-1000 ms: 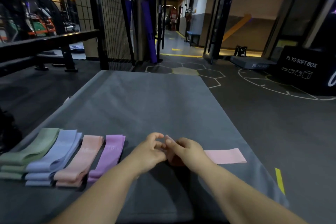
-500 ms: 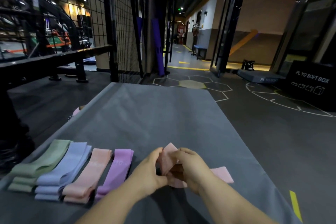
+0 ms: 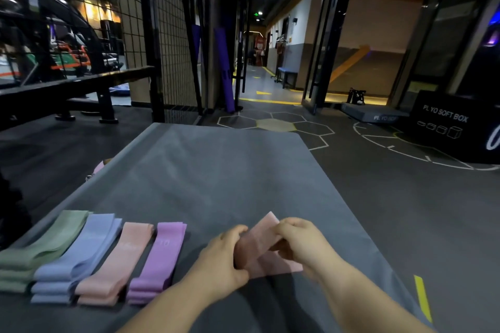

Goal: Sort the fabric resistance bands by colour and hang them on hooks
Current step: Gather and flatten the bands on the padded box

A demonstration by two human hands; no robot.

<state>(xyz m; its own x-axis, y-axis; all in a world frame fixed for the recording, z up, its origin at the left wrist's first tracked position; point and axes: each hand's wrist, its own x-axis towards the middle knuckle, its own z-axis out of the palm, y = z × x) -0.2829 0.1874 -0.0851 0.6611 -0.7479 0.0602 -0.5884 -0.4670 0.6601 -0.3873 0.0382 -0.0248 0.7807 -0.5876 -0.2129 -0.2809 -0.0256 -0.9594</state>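
on the grey mat (image 3: 216, 170), left hand (image 3: 221, 259) and right hand (image 3: 303, 246) both pinch a pale pink band (image 3: 259, 246), folding it. sorting step underway; judged next: lay it beside the purple stack (image 3: 159, 259). no hooks visible.

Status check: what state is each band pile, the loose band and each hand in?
Pink band: partly lifted off the grey mat, folded over.
Left hand: grips the pink band.
Right hand: pinches the pink band.
Green bands: stacked flat, unhung.
Blue bands: stacked flat, unhung.
Peach bands: stacked flat, unhung.
Purple bands: stacked flat, unhung.
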